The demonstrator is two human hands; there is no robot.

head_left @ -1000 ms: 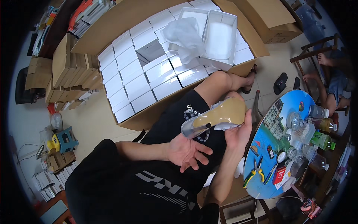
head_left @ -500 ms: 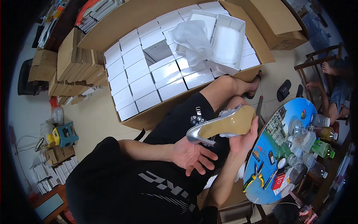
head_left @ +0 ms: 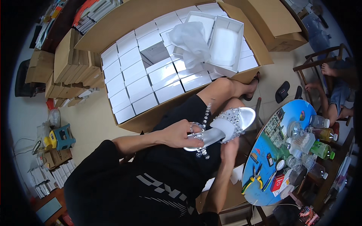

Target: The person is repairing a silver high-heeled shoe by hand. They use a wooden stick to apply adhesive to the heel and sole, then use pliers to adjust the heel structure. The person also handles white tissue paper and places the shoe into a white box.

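A silver high-heeled sandal (head_left: pixel 247 117) with crystal-studded straps lies across my lap, its insole facing up and its toe to the right. White wrapping (head_left: pixel 225 127) is tucked under the front strap. My left hand (head_left: pixel 181 134) is closed round the heel end, fingers by the studded ankle strap (head_left: pixel 205 119). My right hand (head_left: pixel 229 149) holds the front part from below, and the shoe hides most of its fingers. Past my knees, an open shoebox (head_left: pixel 227 47) and crumpled white tissue (head_left: pixel 190 41) rest on rows of white boxes (head_left: pixel 135 77).
The boxes fill a large carton (head_left: pixel 151 116). To the right, a blue-topped round table (head_left: pixel 260 197) carries bottles, yellow-handled pliers (head_left: pixel 253 180) and a red packet (head_left: pixel 277 182). Another person's bare foot (head_left: pixel 327 71) shows near a wooden chair (head_left: pixel 318 60). Brown cartons (head_left: pixel 68 56) stand at the left.
The sandal has been turned from sole-up to insole-up. My left hand, open under the heel before, has closed on the heel end. My right hand has shifted slightly lower and left.
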